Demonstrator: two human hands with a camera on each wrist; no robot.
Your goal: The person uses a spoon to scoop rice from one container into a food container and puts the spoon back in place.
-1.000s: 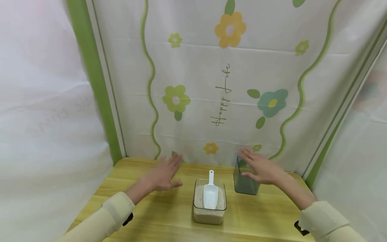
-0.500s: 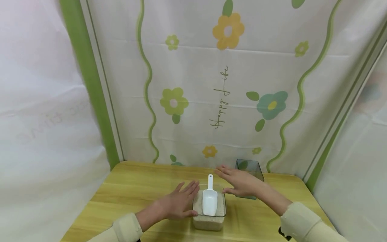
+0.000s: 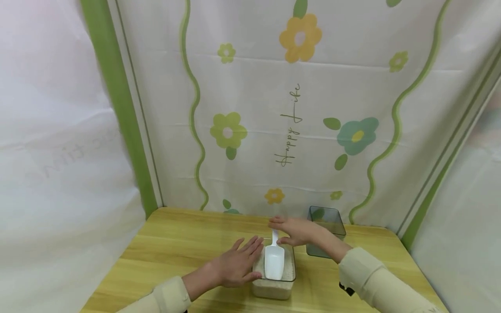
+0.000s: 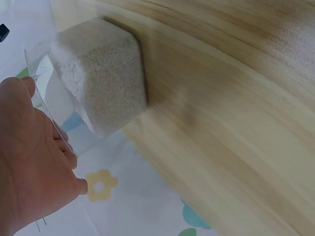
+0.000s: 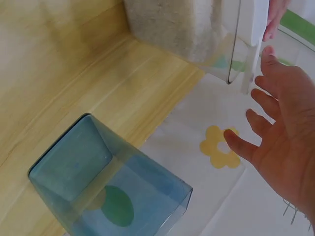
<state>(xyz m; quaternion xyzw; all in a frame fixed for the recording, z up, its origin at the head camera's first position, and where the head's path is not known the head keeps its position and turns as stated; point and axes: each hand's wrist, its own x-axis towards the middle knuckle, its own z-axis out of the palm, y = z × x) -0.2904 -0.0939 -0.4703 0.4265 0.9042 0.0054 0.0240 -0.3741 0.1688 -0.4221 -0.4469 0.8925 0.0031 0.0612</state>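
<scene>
A clear square container (image 3: 272, 289) filled with beige grain that looks like rice (image 4: 109, 81) stands on the table. On the grain lies a white scoop (image 3: 274, 263), its handle sticking out past the far rim. My left hand (image 3: 238, 263) is at the container's left rim, fingers extended and thumb apart. My right hand (image 3: 299, 230) reaches over from the right, its fingers above the scoop handle. In the right wrist view the thumb (image 5: 269, 56) is close beside the white handle (image 5: 252, 66), and the other fingers are spread, not wrapped round it.
A tinted blue-grey container (image 3: 326, 217) stands at the back right, partly behind the right forearm. The wooden table (image 3: 184, 243) ends at a white curtain (image 3: 250, 95) printed with flowers, and more curtain hangs on both sides.
Both hands have moved inward to the grain container. The left came right to its rim; the right crossed leftward from the tinted container to the scoop handle. The containers and scoop stayed put.
</scene>
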